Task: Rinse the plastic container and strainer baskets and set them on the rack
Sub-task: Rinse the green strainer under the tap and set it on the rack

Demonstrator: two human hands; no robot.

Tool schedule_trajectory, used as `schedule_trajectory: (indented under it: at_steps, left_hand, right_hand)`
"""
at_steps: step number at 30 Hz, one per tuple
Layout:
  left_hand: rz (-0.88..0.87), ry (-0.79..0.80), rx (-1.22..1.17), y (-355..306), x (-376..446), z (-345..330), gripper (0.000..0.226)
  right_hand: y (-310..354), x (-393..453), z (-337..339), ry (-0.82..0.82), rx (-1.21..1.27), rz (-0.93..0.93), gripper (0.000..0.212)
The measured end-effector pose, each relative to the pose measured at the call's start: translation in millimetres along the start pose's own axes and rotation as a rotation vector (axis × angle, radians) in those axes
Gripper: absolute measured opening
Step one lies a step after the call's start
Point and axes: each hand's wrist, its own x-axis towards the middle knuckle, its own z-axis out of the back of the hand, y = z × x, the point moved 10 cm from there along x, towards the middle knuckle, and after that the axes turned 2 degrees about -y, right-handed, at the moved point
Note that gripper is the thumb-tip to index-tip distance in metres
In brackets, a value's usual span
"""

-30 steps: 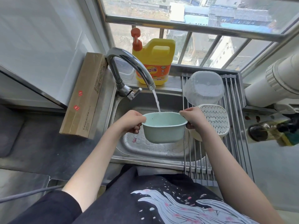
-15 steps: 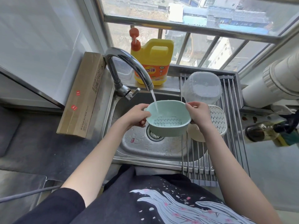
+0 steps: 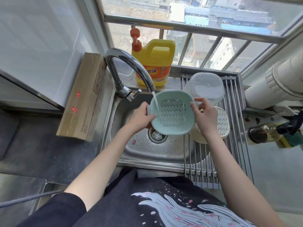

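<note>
I hold a pale green strainer basket (image 3: pixel 172 113) over the sink, tipped so its slotted bottom faces me. My left hand (image 3: pixel 140 117) grips its left rim and my right hand (image 3: pixel 203 114) grips its right handle. Water from the faucet (image 3: pixel 129 69) runs onto the basket's left inner wall. On the roll-up rack (image 3: pixel 232 128) at the right a clear plastic container (image 3: pixel 205 86) lies upside down at the back. A white strainer basket (image 3: pixel 222 123) lies beside my right hand, partly hidden by it.
A yellow detergent jug (image 3: pixel 153 63) stands on the ledge behind the sink (image 3: pixel 139 148). A long cardboard box (image 3: pixel 82 99) lies left of the sink. At the right are a white pipe (image 3: pixel 278 82) and a dark oil bottle (image 3: pixel 265 132).
The green basket has tilted from nearly upright to facing me, so its slotted bottom now shows. Both hands turned with it and rose slightly toward the faucet.
</note>
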Motion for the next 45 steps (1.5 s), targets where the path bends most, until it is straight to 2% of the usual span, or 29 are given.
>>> schedule_trajectory:
  at_steps: [4, 10, 16, 19, 21, 25, 27, 32, 37, 45]
  left_hand:
    - [-0.162, -0.097, 0.088, -21.3, 1.2, 11.0, 0.021]
    - [-0.318, -0.213, 0.296, -50.0, 0.6, 12.9, 0.027]
    - [-0.348, -0.341, 0.315, -57.2, -3.0, 33.4, 0.017]
    - [-0.366, -0.352, 0.277, -54.0, -7.4, 42.4, 0.014]
    - [-0.35, -0.321, 0.253, -47.1, -7.2, 44.4, 0.02]
    - [-0.289, -0.283, 0.211, -36.2, -10.6, 47.0, 0.015]
    - [-0.22, -0.269, 0.213, -28.8, -12.3, 49.2, 0.014]
    - [0.028, -0.122, 0.035, -0.2, -10.0, 45.6, 0.016]
    - [0.204, -0.031, -0.06, 23.1, -13.2, 42.4, 0.009]
    - [0.284, 0.021, -0.046, 55.9, -17.9, 35.8, 0.008]
  right_hand:
    - [-12.4, -2.3, -0.6, 0.013, -0.012, -0.068, 0.025]
    - [-22.0, -3.3, -4.9, 0.047, 0.028, -0.13, 0.01]
    - [-12.4, -8.0, -18.2, 0.075, 0.025, -0.141, 0.034]
    - [-13.8, -10.1, -37.1, 0.132, 0.03, -0.155, 0.04]
    - [-17.0, -13.1, -52.0, 0.196, 0.02, -0.182, 0.044]
    - [-29.3, -28.3, -88.9, 0.376, 0.048, -0.304, 0.051]
    - [-33.8, -37.2, -103.3, 0.438, 0.031, -0.344, 0.047]
    - [-36.5, -51.6, -118.8, 0.532, -0.05, -0.348, 0.037]
    - [-33.3, -52.5, -114.8, 0.528, -0.07, -0.336, 0.041]
    - [-6.3, -36.7, -81.9, 0.362, 0.083, -0.264, 0.047]
